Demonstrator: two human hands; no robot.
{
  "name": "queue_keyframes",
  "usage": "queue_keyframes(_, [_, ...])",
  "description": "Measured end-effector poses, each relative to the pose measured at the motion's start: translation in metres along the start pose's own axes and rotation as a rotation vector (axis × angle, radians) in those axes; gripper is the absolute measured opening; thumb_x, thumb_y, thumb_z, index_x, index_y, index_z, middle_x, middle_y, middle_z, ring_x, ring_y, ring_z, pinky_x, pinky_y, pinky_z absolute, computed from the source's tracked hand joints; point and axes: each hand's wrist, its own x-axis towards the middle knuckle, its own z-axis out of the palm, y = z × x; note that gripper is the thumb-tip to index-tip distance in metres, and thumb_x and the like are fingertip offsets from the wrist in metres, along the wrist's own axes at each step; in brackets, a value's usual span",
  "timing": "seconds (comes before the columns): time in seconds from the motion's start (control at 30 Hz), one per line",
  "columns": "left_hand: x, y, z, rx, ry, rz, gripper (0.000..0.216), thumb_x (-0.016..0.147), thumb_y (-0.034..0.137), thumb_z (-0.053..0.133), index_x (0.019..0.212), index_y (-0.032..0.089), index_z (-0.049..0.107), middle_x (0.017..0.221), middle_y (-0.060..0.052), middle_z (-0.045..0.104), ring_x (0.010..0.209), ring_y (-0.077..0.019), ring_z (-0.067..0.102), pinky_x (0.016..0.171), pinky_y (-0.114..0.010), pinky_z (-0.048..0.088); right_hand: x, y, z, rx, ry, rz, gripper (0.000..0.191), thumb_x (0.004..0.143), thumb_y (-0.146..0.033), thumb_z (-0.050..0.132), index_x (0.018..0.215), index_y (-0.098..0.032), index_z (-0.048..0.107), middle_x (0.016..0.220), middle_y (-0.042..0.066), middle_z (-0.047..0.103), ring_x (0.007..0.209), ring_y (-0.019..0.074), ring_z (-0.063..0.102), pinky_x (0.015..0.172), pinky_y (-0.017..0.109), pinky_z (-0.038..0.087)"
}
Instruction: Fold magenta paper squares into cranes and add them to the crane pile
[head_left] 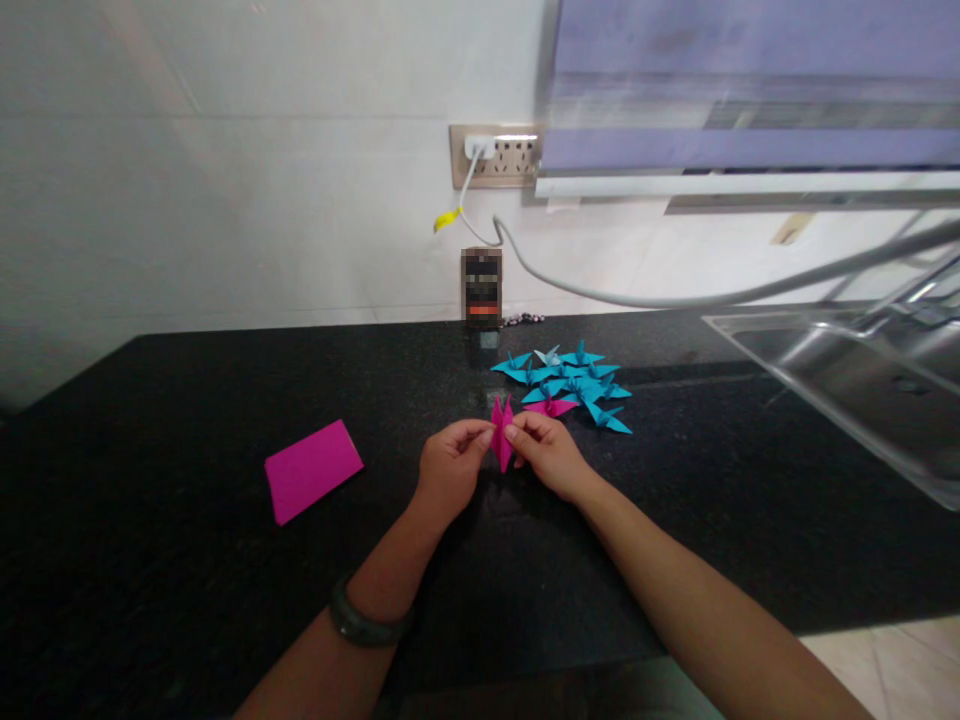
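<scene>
Between my two hands is a pink folded paper piece (pixel 501 440), narrow and diamond-shaped, with two points sticking up and one pointing down. My left hand (pixel 454 462) pinches its left edge between thumb and fingers. On the other edge, the thumb and fingers of my right hand (pixel 551 455) are closed too. Just behind my right hand lies a finished pink paper crane (pixel 551 407). Several blue paper cranes (pixel 574 385) cluster behind that one, with a paler crane (pixel 548 356) among them. To the left, a stack of pink paper (pixel 313 472) rests flat.
All this is on a black countertop (pixel 187 400). A metal sink (pixel 885 380) is set in at the right. Against the wall stands a blurred-out phone-like object (pixel 481 288). A grey cable (pixel 622 300) runs from the wall socket (pixel 514 157) toward the right.
</scene>
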Motion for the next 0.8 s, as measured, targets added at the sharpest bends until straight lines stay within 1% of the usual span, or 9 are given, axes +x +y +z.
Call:
queue_keyframes(0.07, [0.0006, 0.0002, 0.0006, -0.085, -0.009, -0.028, 0.024, 0.068, 0.025, 0.063, 0.09, 0.014, 0.063, 0.072, -0.003, 0.068, 0.064, -0.0141, 0.062, 0.062, -0.025, 0.048, -0.0004, -0.0008, 0.0011, 0.009, -0.01, 0.006, 0.027, 0.074, -0.042, 0.056, 0.066, -0.017, 0.05, 0.053, -0.006, 0.046, 0.043, 0.0059, 0.043, 0.043, 0.019, 0.035])
queue_keyframes(0.13, [0.0008, 0.0013, 0.0011, -0.12, -0.005, -0.065, 0.033, 0.065, 0.022, 0.064, 0.097, 0.014, 0.061, 0.07, -0.002, 0.068, 0.061, -0.0134, 0.062, 0.06, -0.024, 0.048, -0.0005, -0.0008, 0.0021, 0.02, -0.024, 0.014, 0.027, 0.074, -0.041, 0.056, 0.066, -0.017, 0.049, 0.052, -0.006, 0.046, 0.043, 0.0057, 0.042, 0.043, 0.019, 0.035])
queue_keyframes(0.2, [0.0008, 0.0023, 0.0013, -0.108, 0.018, -0.095, 0.031, 0.063, 0.021, 0.065, 0.093, 0.013, 0.062, 0.068, -0.002, 0.068, 0.058, -0.0126, 0.061, 0.057, -0.023, 0.047, -0.0005, -0.0002, 0.0026, 0.024, -0.037, 0.024, 0.027, 0.074, -0.042, 0.057, 0.066, -0.017, 0.049, 0.051, -0.006, 0.046, 0.042, 0.0058, 0.043, 0.042, 0.019, 0.034])
queue_keyframes(0.3, [0.0007, 0.0016, 0.0011, -0.071, 0.038, -0.106, 0.015, 0.061, 0.022, 0.066, 0.073, 0.013, 0.065, 0.064, -0.002, 0.067, 0.055, -0.012, 0.059, 0.054, -0.022, 0.046, -0.0008, 0.0009, 0.0025, 0.036, -0.053, 0.044, 0.027, 0.073, -0.042, 0.058, 0.068, -0.016, 0.05, 0.052, -0.006, 0.049, 0.042, 0.0059, 0.045, 0.042, 0.019, 0.035])
queue_keyframes(0.37, [0.0009, -0.0003, 0.001, -0.06, 0.044, -0.103, 0.012, 0.061, 0.023, 0.067, 0.066, 0.013, 0.064, 0.059, -0.001, 0.065, 0.052, -0.0118, 0.058, 0.052, -0.022, 0.045, -0.0012, 0.0012, 0.0022, 0.057, -0.064, 0.057, 0.027, 0.072, -0.041, 0.059, 0.071, -0.016, 0.051, 0.054, -0.005, 0.051, 0.042, 0.0058, 0.046, 0.043, 0.019, 0.036])
queue_keyframes(0.47, [0.001, -0.0029, 0.0009, -0.032, 0.042, -0.119, 0.012, 0.062, 0.025, 0.065, 0.066, 0.014, 0.064, 0.057, -0.001, 0.064, 0.051, -0.0126, 0.058, 0.051, -0.023, 0.045, -0.0017, 0.0013, 0.0025, 0.078, -0.082, 0.072, 0.026, 0.071, -0.039, 0.061, 0.072, -0.016, 0.051, 0.054, -0.006, 0.051, 0.042, 0.0057, 0.047, 0.043, 0.018, 0.037])
queue_keyframes(0.53, [0.0005, -0.0036, 0.0008, 0.026, 0.038, -0.117, 0.012, 0.065, 0.026, 0.063, 0.067, 0.014, 0.064, 0.058, -0.001, 0.065, 0.053, -0.0137, 0.059, 0.052, -0.023, 0.046, -0.0017, 0.0019, 0.003, 0.069, -0.078, 0.076, 0.025, 0.07, -0.038, 0.061, 0.071, -0.016, 0.05, 0.053, -0.006, 0.051, 0.041, 0.0055, 0.046, 0.042, 0.018, 0.036])
queue_keyframes(0.67, [-0.001, -0.0035, 0.0002, 0.136, -0.006, -0.083, 0.014, 0.069, 0.025, 0.058, 0.073, 0.015, 0.066, 0.065, -0.003, 0.068, 0.059, -0.0156, 0.062, 0.056, -0.025, 0.047, -0.0006, 0.0045, 0.0032, 0.023, -0.022, 0.066, 0.023, 0.069, -0.035, 0.063, 0.068, -0.016, 0.049, 0.052, -0.006, 0.051, 0.041, 0.0052, 0.045, 0.041, 0.017, 0.035])
queue_keyframes(0.8, [-0.0008, -0.0044, 0.0, 0.167, -0.045, -0.049, 0.016, 0.07, 0.025, 0.058, 0.076, 0.014, 0.067, 0.07, -0.005, 0.069, 0.062, -0.0172, 0.063, 0.059, -0.027, 0.048, 0.0011, 0.0074, 0.0016, -0.013, 0.003, 0.073, 0.022, 0.068, -0.033, 0.063, 0.066, -0.017, 0.047, 0.05, -0.006, 0.05, 0.041, 0.0059, 0.044, 0.04, 0.018, 0.034])
